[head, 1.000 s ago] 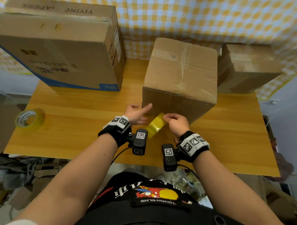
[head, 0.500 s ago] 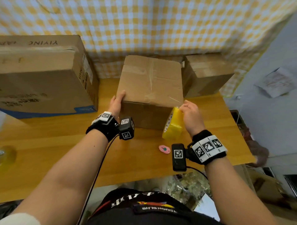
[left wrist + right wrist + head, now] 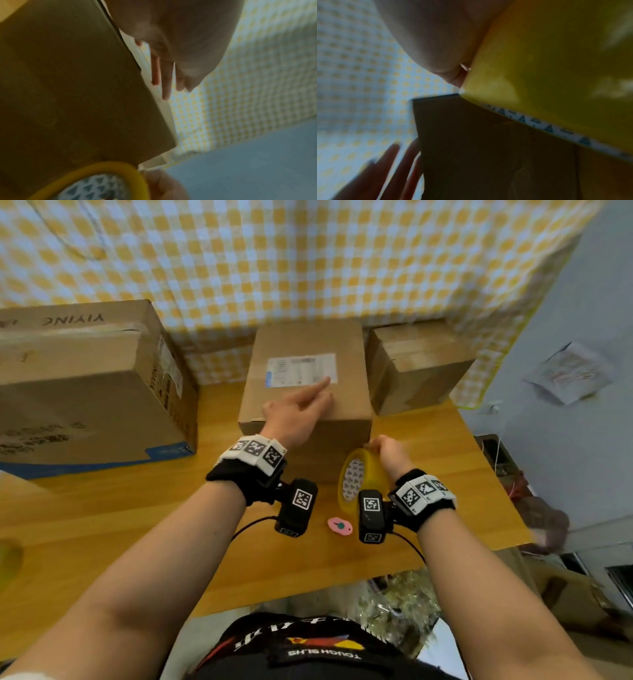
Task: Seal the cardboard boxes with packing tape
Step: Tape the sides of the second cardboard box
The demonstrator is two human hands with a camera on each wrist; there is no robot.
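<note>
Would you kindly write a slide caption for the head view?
Left hand flat on the middle box, right hand gripping the yellow tape roll at its front face.

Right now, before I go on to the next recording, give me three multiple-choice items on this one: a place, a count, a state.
1. Where does the pink cutter lie?
A. on the middle box
B. on the table, between the wrists
C. on the floor

2. How many cardboard boxes stand on the table?
A. two
B. three
C. five

3. What is the left hand doing?
A. resting flat on the middle box
B. gripping the cutter
C. hanging idle

Key: 1 B, it lies on bare wood near the tape roll, which the right hand holds; 2 B, three stand along the checked cloth; 3 A, fingers lie straight.
</note>
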